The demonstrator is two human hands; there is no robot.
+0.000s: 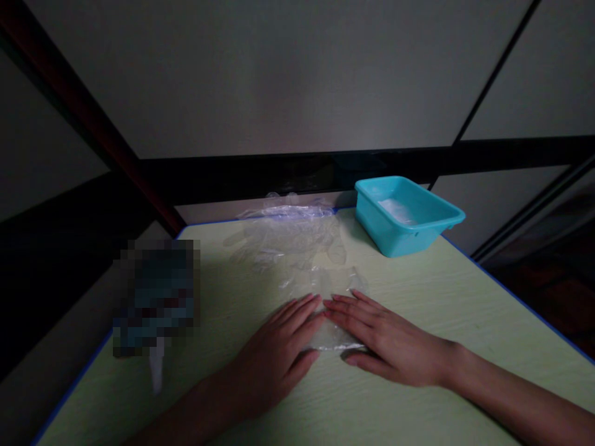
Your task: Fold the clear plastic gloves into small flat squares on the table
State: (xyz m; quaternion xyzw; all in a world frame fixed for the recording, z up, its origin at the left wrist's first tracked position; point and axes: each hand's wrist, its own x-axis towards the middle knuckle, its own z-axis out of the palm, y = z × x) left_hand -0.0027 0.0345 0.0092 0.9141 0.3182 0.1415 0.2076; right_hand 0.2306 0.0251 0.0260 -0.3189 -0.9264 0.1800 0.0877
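A clear plastic disposable glove lies flat on the table, its finger end pointing away from me. My left hand rests palm down on the glove's left part, fingers stretched out. From the other side my right hand presses down flat on the right part, fingers extended and thumb a little apart. The fingertips of both hands nearly meet over the middle of the glove, hiding much of it. Behind it, more clear plastic gloves lie spread in a loose, wrinkled pile.
A turquoise plastic basket with something white and folded inside stands at the table's back right. At the left edge is a blurred-out packet with a white strip sticking out. The pale table has blue edging; cabinet panels rise behind.
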